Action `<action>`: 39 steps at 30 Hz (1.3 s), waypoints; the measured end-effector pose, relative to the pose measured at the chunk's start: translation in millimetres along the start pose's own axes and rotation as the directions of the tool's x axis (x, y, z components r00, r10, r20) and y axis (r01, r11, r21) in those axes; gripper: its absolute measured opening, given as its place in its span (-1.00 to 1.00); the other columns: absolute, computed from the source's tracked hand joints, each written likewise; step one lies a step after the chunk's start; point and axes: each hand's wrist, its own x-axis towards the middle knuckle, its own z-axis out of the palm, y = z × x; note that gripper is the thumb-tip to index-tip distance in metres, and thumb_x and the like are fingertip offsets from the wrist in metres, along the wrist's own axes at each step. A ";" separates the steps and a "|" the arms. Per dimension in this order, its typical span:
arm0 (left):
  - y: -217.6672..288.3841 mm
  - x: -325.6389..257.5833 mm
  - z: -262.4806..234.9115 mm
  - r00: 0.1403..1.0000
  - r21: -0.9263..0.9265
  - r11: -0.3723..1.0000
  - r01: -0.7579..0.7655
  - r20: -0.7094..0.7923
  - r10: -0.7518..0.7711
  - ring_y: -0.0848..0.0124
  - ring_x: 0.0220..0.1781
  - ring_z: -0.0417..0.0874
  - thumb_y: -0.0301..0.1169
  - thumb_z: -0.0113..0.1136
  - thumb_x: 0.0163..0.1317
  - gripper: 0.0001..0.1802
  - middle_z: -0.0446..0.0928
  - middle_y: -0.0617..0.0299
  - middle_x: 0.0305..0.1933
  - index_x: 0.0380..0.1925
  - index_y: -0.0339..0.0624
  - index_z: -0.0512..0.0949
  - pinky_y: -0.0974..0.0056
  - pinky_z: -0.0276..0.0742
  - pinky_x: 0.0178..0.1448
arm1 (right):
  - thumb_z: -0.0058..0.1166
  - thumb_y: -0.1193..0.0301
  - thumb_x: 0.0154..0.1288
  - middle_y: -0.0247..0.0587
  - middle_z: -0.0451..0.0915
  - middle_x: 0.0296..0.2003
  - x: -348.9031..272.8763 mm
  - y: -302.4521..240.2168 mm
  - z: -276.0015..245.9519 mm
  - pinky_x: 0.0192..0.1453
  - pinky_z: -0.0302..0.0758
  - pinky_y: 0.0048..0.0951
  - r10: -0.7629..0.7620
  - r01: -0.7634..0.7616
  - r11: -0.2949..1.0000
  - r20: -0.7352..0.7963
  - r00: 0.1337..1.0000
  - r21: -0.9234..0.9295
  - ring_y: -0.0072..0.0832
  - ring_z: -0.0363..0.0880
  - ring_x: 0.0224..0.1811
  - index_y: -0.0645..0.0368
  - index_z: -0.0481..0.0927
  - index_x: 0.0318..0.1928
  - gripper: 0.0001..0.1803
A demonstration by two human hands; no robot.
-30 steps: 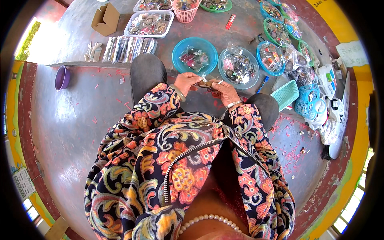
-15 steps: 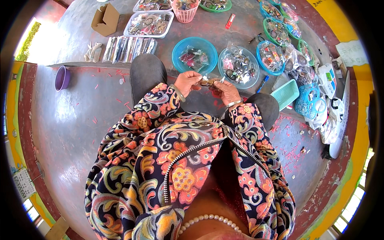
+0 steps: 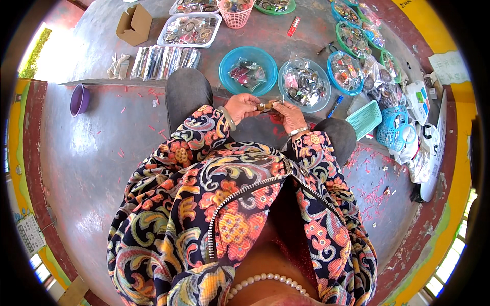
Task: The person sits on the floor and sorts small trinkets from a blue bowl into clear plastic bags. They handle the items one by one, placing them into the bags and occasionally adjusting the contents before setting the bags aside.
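Note:
Between my two hands is a small brown item [image 3: 265, 107] with a shiny, partly clear surface; its exact kind is too small to make out. My left hand [image 3: 242, 107] pinches its left end between thumb and fingers. The other end is in the closed fingers of my right hand [image 3: 291, 117]. Just beyond my hands stand a blue plastic basin [image 3: 224, 71] with a few bagged pieces [image 3: 247, 75] in it, and a clear bowl [image 3: 322, 102] of dark hair ties and small bagged accessories [image 3: 304, 86].
A purple tub [image 3: 79, 100] stands at left. A row of flat plastic packets [image 3: 164, 63], a cardboard box [image 3: 133, 25] and a white tray [image 3: 214, 43] lie beyond it. At right are a blue-rimmed bowl [image 3: 332, 76], a blue pen [image 3: 335, 106] and a green basket [image 3: 365, 120]. Red scraps [image 3: 367, 183] litter the floor.
My fingers have shifted a little on the brown item, and it looks straighter between them. The clear film that stuck up above it shows less. The bowls have not moved.

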 end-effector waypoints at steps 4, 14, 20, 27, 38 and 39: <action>-1.1 1.3 -0.9 0.999 0.005 1.000 0.017 -0.034 -0.017 0.43 -0.24 0.52 -0.65 0.00 0.04 -0.80 0.44 0.20 -0.26 -0.27 -0.32 0.38 0.38 0.52 -0.13 | 0.13 0.33 0.05 -0.34 0.55 -0.38 1.7 2.3 -2.2 -0.39 0.35 -0.63 0.011 -0.009 0.999 0.039 0.999 -0.034 -0.59 0.51 -0.39 0.19 0.51 -0.24 -0.73; 1.5 1.2 1.1 0.988 0.039 0.999 0.034 -0.152 -0.028 0.45 -0.35 0.53 -0.59 0.06 0.04 -0.87 0.44 0.22 -0.36 -0.37 -0.28 0.39 0.39 0.55 -0.28 | 0.14 0.32 0.03 -0.32 0.55 -0.36 1.7 3.3 -1.4 -0.37 0.33 -0.63 0.061 -0.054 0.994 0.081 0.995 -0.091 -0.54 0.53 -0.36 0.18 0.49 -0.21 -0.69; 4.6 -1.3 3.1 0.995 0.036 0.999 0.024 -0.094 -0.021 0.44 -0.35 0.53 -0.60 0.05 0.02 -0.81 0.43 0.26 -0.38 -0.31 -0.26 0.37 0.40 0.54 -0.31 | 0.11 0.35 0.06 -0.32 0.56 -0.39 4.7 7.9 -4.1 -0.38 0.34 -0.62 0.036 -0.032 0.996 0.040 0.999 -0.086 -0.55 0.53 -0.40 0.18 0.48 -0.22 -0.74; 6.5 -5.1 7.3 0.990 0.069 0.990 0.124 0.066 -0.128 0.46 -0.27 0.55 -0.57 0.06 0.01 -0.68 0.48 0.23 -0.24 -0.17 -0.25 0.36 0.45 0.50 -0.30 | 0.07 0.43 0.08 -0.32 0.55 -0.45 9.3 10.6 -8.5 -0.49 0.38 -0.61 -0.019 0.019 1.000 0.006 1.000 -0.016 -0.59 0.48 -0.51 0.17 0.49 -0.30 -0.85; 4.5 -5.8 7.1 0.985 0.145 0.975 0.167 0.028 -0.173 0.48 -0.34 0.56 -0.43 0.14 0.02 -0.76 0.52 0.24 -0.32 -0.28 -0.24 0.43 0.49 0.46 -0.36 | 0.13 0.36 0.03 -0.38 0.54 -0.49 3.1 6.2 -0.3 -0.42 0.34 -0.65 0.021 -0.016 0.997 0.064 0.998 -0.073 -0.65 0.44 -0.52 0.16 0.53 -0.31 -0.80; 3.1 -4.9 5.6 0.987 0.145 0.977 0.153 0.022 -0.158 0.48 -0.33 0.56 -0.43 0.14 0.02 -0.76 0.52 0.23 -0.32 -0.28 -0.24 0.43 0.49 0.45 -0.36 | 0.13 0.36 0.04 -0.38 0.54 -0.49 1.7 4.2 1.6 -0.42 0.34 -0.65 0.031 -0.026 0.997 0.075 0.997 -0.067 -0.65 0.44 -0.52 0.16 0.53 -0.31 -0.80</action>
